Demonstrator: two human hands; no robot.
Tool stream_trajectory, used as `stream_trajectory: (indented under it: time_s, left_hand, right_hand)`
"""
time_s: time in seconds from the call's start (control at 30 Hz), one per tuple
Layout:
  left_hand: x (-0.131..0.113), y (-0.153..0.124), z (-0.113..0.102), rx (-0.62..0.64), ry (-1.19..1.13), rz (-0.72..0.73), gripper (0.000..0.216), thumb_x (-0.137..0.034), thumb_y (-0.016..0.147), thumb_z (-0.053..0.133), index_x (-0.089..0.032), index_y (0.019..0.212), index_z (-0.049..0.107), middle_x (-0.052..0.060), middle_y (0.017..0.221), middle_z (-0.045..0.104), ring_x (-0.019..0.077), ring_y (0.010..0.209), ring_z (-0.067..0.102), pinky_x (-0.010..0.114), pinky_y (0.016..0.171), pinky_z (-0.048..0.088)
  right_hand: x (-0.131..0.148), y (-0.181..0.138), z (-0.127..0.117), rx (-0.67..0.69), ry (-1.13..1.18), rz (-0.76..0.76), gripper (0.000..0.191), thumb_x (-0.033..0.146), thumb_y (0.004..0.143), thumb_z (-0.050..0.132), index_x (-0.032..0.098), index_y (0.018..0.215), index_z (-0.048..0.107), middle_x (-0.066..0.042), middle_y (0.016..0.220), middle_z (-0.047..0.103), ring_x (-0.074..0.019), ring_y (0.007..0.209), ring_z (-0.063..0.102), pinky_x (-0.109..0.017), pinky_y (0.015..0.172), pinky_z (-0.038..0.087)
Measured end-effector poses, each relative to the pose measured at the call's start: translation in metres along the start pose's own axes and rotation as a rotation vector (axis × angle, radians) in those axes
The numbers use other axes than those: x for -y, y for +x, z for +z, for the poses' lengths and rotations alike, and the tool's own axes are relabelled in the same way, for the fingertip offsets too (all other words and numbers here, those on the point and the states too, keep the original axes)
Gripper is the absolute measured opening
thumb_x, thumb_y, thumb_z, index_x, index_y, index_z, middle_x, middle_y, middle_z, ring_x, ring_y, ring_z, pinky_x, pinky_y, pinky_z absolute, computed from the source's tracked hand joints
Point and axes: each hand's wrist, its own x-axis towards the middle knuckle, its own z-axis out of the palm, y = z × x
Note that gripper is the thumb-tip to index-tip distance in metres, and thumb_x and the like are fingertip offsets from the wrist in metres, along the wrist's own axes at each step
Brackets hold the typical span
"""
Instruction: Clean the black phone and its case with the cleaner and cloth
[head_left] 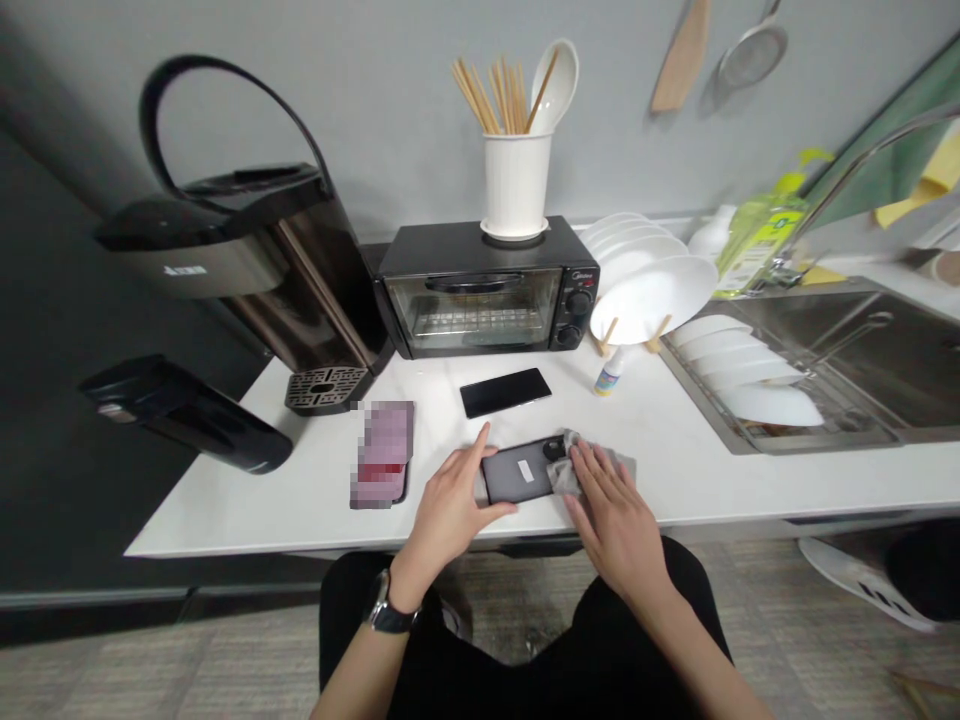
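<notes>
Because the grey phone (508,478) lay back-up near the front edge of the white counter (262,515), between the two hands, both could reach it with the forearms low and easy. Its camera end pointed to the right, and a small white label (526,471) sat on its back. The left hand (448,502) had thumb and index finger spread wide around the left end, the thumb along the near edge; that looked like a brace to stop the phone sliding rather than a tight pinch. The right hand (609,508) lay palm down, fingers stretched out and thumb well apart from them, over a crumpled grey cloth (561,480) that overlapped the camera end, so the cloth probably took the pressure instead of the bare fingertips. A scrap of similar fabric showed by the left end, though from this angle I could not tell whether it was the same piece running underneath.

Behind the phone, a glossy black handset (506,392) lay flat and apart, seemingly set back to leave the hands free room. The small bottle (609,374) stood upright beyond the cloth, likely for easy reach. Further back, a wooden rack (658,335) propped white plates (651,300) on edge beside the toaster oven (480,335), presumably to keep them apart.
</notes>
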Motion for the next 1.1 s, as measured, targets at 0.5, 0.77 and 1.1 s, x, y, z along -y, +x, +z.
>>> stream_trajectory:
  time_s: [0.5,0.77,1.1]
  left_hand:
    - [0.001,-0.004,0.002,-0.016,0.033,0.021,0.123,-0.026,0.079,0.088,-0.035,0.167,0.003,0.008,0.140,0.066,0.0305,0.128,0.063,0.050,0.108,0.053]
    - [0.002,-0.002,0.001,-0.021,0.054,0.041,0.113,-0.017,0.082,0.080,-0.032,0.168,0.008,0.008,0.138,0.067,0.0289,0.127,0.064,0.047,0.109,0.053]
    - [0.004,-0.005,0.003,-0.021,0.050,0.015,0.120,-0.020,0.079,0.085,-0.033,0.168,0.005,0.008,0.139,0.065,0.0291,0.128,0.062,0.047,0.108,0.053]
  right_hand:
    - [0.002,-0.006,-0.012,0.141,0.070,-0.166,0.064,0.033,0.108,0.048,0.021,0.167,0.027,-0.009,0.167,0.040,-0.0283,0.154,0.041,-0.055,0.122,0.044]
    - [0.053,0.038,0.022,0.019,0.064,-0.012,0.058,0.033,0.107,0.045,0.004,0.157,0.044,-0.022,0.161,0.045,-0.0343,0.152,0.043,-0.057,0.122,0.041]
    - [0.019,-0.002,-0.017,0.177,0.174,-0.264,0.062,0.023,0.104,0.048,0.022,0.165,0.034,-0.009,0.164,0.046,-0.0241,0.151,0.046,-0.049,0.122,0.045]
